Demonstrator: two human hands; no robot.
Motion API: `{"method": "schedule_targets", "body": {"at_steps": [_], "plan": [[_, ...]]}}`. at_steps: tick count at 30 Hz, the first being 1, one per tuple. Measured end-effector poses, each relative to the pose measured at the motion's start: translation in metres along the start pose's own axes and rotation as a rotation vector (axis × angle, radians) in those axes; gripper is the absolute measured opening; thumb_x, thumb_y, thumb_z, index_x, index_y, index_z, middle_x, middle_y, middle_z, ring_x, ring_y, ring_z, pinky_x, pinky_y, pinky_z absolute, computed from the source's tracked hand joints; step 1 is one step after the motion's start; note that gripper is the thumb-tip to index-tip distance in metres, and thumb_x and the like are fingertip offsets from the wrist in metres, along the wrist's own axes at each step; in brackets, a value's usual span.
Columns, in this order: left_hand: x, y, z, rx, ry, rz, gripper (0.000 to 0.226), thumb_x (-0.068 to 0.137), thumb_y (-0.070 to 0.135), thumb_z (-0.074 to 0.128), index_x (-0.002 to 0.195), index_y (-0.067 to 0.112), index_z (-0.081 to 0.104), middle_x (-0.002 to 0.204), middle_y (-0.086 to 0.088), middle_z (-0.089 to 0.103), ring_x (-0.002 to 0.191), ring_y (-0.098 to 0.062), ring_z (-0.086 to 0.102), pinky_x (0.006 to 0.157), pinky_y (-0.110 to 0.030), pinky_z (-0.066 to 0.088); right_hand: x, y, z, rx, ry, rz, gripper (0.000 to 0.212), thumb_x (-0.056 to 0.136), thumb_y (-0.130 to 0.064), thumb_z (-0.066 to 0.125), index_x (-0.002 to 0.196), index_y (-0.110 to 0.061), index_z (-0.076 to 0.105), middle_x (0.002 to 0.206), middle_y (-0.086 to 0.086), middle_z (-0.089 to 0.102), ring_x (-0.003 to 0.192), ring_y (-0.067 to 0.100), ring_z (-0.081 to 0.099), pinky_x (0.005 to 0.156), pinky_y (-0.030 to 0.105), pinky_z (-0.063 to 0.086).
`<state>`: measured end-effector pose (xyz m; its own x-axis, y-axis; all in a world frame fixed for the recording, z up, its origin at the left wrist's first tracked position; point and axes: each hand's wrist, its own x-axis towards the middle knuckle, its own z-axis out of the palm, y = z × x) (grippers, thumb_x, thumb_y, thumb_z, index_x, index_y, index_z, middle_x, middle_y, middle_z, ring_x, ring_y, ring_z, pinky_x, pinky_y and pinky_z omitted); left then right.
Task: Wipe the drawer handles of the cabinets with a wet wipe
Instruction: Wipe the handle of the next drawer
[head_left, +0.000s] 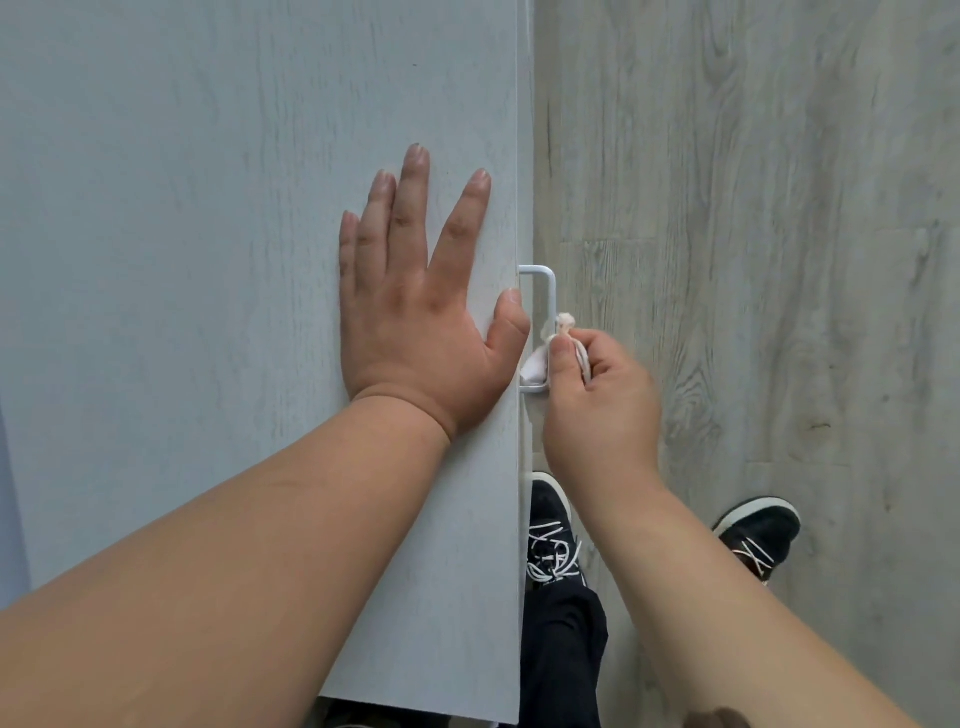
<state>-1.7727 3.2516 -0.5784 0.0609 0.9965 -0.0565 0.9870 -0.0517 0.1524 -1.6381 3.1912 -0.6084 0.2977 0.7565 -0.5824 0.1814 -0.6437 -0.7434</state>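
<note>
The small white U-shaped metal drawer handle (548, 291) juts from the front edge of the pale grey wood-grain cabinet top (208, 208), seen from straight above. The crumpled white wet wipe (535, 367) sits on the near end of the handle's bar, folded partly into the gap between the bar and the drawer front. The right hand (602, 405) pinches the wipe between thumb and curled fingers, pressing it against the bar from the outer side. The left hand (415, 322) lies flat and spread on the cabinet top just beside the handle, fingers straight and holding nothing, with its thumb reaching the edge next to the handle.

The step in hand looks like the wiping stroke along this one handle. To do it well, the wipe should wrap round the bar so the back face is cleaned as well as the front, then slide toward the far corner, which is bare now. The two short legs where the handle meets the front need a pass each. The flat left hand probably serves to brace the person, so the drawer should not slide out under the rubbing.

Any handles lower down are hidden from this angle. Black lace-up shoes (550, 535) stand on the grey plank floor (753, 208) below the handle.
</note>
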Motion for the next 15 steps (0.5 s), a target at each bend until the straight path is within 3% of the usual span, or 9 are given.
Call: {"method": "schedule_targets", "body": {"at_steps": [6, 11, 15], "plan": [[-0.001, 0.0, -0.001, 0.0, -0.016, -0.004, 0.078, 0.088, 0.052, 0.044, 0.163, 0.03, 0.032, 0.173, -0.01, 0.017, 0.159, -0.035, 0.015, 0.128, -0.053, 0.009, 0.025, -0.018, 0.005, 0.109, 0.031, -0.007, 0.026, 0.104, -0.03, 0.058, 0.081, -0.024, 0.068, 0.062, -0.019, 0.059, 0.06, 0.001, 0.052, 0.059, 0.021, 0.042], [-0.001, 0.0, 0.002, 0.007, 0.0, -0.001, 0.078, 0.088, 0.053, 0.044, 0.162, 0.03, 0.032, 0.172, -0.01, 0.019, 0.158, -0.035, 0.016, 0.128, -0.054, 0.01, -0.004, 0.003, 0.0, 0.063, 0.009, 0.017, 0.024, 0.104, -0.029, 0.057, 0.082, -0.022, 0.065, 0.074, -0.012, 0.066, 0.072, 0.009, 0.06, 0.069, 0.029, 0.048], [0.0, -0.001, 0.001, 0.018, -0.006, -0.004, 0.078, 0.089, 0.053, 0.044, 0.162, 0.03, 0.031, 0.172, -0.011, 0.018, 0.159, -0.035, 0.016, 0.128, -0.054, 0.01, 0.004, -0.003, -0.003, 0.101, 0.013, 0.039, 0.025, 0.104, -0.029, 0.059, 0.081, -0.022, 0.067, 0.066, -0.016, 0.06, 0.063, 0.002, 0.053, 0.059, 0.017, 0.041]]}}
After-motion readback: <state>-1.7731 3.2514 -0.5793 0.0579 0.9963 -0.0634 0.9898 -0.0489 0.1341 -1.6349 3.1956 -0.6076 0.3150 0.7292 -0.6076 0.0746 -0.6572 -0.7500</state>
